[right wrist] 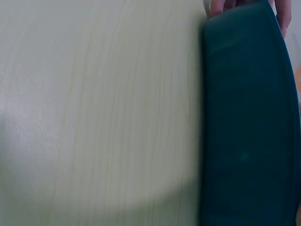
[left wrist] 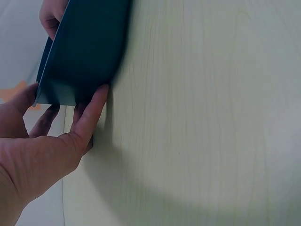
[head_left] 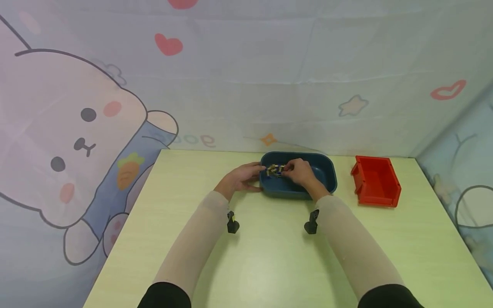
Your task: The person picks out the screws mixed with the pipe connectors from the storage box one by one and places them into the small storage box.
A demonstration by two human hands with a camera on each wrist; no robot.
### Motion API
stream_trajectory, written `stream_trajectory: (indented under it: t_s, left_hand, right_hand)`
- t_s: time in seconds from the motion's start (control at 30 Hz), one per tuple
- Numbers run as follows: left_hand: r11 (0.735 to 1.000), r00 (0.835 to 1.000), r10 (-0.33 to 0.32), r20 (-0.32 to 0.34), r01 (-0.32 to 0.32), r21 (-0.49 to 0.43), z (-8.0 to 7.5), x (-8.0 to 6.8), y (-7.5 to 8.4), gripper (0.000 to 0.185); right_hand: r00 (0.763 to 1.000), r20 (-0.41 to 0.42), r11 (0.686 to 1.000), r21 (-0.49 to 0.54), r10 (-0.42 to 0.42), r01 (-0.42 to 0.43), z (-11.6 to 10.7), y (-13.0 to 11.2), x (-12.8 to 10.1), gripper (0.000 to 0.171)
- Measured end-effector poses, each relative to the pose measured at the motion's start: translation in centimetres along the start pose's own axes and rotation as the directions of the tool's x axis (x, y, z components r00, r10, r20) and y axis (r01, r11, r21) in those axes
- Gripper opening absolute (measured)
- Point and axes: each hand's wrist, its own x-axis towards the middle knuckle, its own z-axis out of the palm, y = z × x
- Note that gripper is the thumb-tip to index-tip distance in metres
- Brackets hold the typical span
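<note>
A dark blue-green plastic bin [head_left: 323, 171] stands near the table's back edge. In its left part lies a small pile of brass-yellow and blue pieces [head_left: 274, 170], too small to name exactly. My left hand [head_left: 243, 176] rests against the bin's left end. In the left wrist view, fairly straight fingers of the left hand [left wrist: 51, 146] touch the bin's end wall [left wrist: 84, 61] and rim. My right hand [head_left: 301, 172] reaches into the bin, fingertips bent down at the pile. Whether they pinch a piece is hidden. The right wrist view shows mostly the bin's outer wall [right wrist: 249, 117].
A red open plastic box [head_left: 379, 182] stands on the table to the right of the bin. The pale wooden table [head_left: 265, 256] reaches back to a printed cloth backdrop [head_left: 246, 60]. Small black wrist mounts [head_left: 233, 223] sit on both forearms.
</note>
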Motion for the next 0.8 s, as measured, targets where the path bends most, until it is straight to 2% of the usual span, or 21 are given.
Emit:
stream_trajectory:
  t_s: [0.37,0.8]
  left_hand:
    - [1.0,1.0,0.011,-0.008,-0.011,0.012,0.01,-0.18,-0.13,0.064]
    - [1.0,1.0,0.006,-0.02,-0.006,-0.001,0.14,-0.23,-0.09,0.064]
  right_hand:
    - [0.999,0.037,0.998,0.054,-0.038,0.036,-0.26,0.12,-0.53,0.018]
    - [0.997,0.056,0.998,0.051,-0.049,0.046,-0.21,0.18,-0.64,0.013]
